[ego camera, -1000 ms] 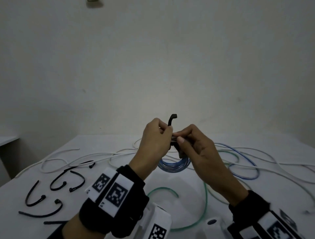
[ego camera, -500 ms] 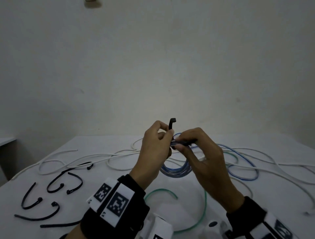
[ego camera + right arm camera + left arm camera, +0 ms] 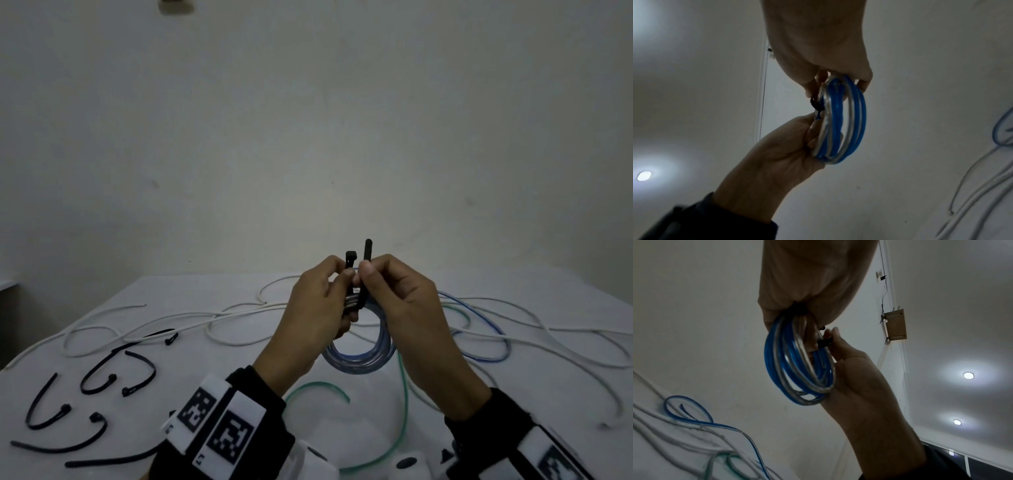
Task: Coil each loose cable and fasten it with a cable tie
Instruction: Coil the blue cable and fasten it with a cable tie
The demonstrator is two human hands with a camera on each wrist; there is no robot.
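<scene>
Above the table (image 3: 205, 377), both hands are raised together. The left hand (image 3: 315, 308) grips the coil (image 3: 359, 359). The right hand (image 3: 400, 301) pinches the tie (image 3: 367, 253), both ends upright.

Two ceiling lights (image 3: 968, 375) glow beside a wall bracket (image 3: 895, 325).

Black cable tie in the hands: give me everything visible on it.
The cable tie is a thin black strap, plastic by its look, bent in a U around the top of the blue coil, not yet closed. Both ends stand upright above the fingers: the left hand pinches the squarish head end, the right hand the plain tail. It is held above the table.
</scene>
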